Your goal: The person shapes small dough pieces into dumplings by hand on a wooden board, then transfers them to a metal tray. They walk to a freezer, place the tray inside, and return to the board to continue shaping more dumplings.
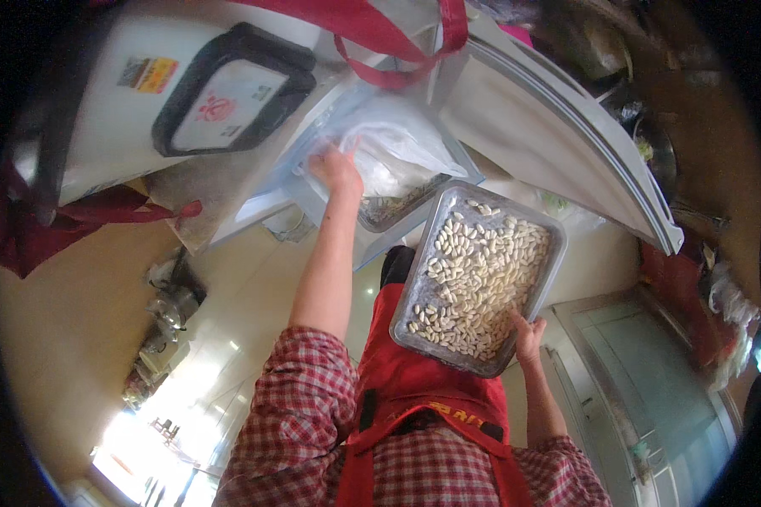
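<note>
My right hand (529, 336) grips the lower right rim of a grey metal baking tray (415, 279), thumb over the edge. Many small, pale, ridged pieces that look like dough (482, 272) lie loose in it, and the tray is tilted in front of my red apron (387, 355). My left hand (339, 168) reaches into a pulled-out, translucent freezer drawer (364, 250), its fingers closed on a clear plastic bag (399, 149); motion blurs them. Under the plastic, part of another tray (390, 227) with small pieces shows; the rest is hidden.
The white appliance door (533, 133) stands open on the right. Red straps (418, 54) hang above the drawer. At upper left is a black-edged white container (228, 108) bearing print, with a dark red bag (82, 228) below. Metal pots (171, 310) stand at left.
</note>
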A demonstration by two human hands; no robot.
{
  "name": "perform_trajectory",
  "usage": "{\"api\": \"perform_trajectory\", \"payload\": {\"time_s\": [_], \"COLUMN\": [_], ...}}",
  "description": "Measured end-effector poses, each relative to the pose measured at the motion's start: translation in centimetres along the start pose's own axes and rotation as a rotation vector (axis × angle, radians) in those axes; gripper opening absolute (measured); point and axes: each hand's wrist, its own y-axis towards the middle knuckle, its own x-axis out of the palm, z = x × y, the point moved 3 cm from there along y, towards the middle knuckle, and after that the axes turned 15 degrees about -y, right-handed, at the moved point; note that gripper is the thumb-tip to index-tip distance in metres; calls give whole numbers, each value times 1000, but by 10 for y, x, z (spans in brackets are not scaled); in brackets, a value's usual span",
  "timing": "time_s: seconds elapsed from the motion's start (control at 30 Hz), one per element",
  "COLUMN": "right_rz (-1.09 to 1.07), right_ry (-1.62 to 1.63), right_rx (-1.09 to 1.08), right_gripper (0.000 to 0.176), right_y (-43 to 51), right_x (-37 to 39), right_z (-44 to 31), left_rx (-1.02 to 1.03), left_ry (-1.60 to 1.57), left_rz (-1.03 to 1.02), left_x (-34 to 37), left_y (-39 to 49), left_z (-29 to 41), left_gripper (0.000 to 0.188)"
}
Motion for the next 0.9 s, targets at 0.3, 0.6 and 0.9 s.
{"api": "perform_trajectory", "payload": {"time_s": [0.3,0.6,0.9], "right_rz": [-82,-57,-16], "right_ry": [20,-70,-115], "right_rx": [88,191,88], "right_gripper": [65,67,66], "right_y": [1,-23,-27], "right_x": [-15,-51,-53], "right_z": [9,-9,-25], "left_rx": [19,-1014,-750], "left_ry": [1288,224,-691], "left_rz": [-442,441,776], "left_x": [-38,-170,-106], "left_y": [-50,-215,-109], "left_z": [-28,-34,-37], "left_gripper": [57,63,48]}}
